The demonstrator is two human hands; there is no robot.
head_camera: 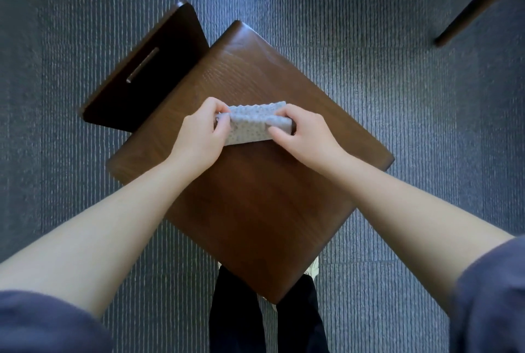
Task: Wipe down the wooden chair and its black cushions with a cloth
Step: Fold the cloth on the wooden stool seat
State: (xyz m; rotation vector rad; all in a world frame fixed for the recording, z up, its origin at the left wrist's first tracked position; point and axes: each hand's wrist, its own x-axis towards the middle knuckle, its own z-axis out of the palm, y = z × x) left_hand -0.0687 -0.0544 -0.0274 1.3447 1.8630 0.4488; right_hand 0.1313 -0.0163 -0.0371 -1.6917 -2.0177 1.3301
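Cloth (255,122), folded into a thick pad, is held over the middle of the chair seat (255,210); cannot tell if it touches the wood. Left hand (199,136) pinches one end, right hand (305,136) the other, fingers curled round it. Looks like refolding before a wipe. To do it well: square the fold, turn a clean face down, press flat, stroke along the grain. Backrest (147,68) stands at the seat's far-left edge, with carpet (426,125) round the seat.

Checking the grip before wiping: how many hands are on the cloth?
2. The left hand pinches the left end of the cloth; the right hand grips its right end, over the chair seat.
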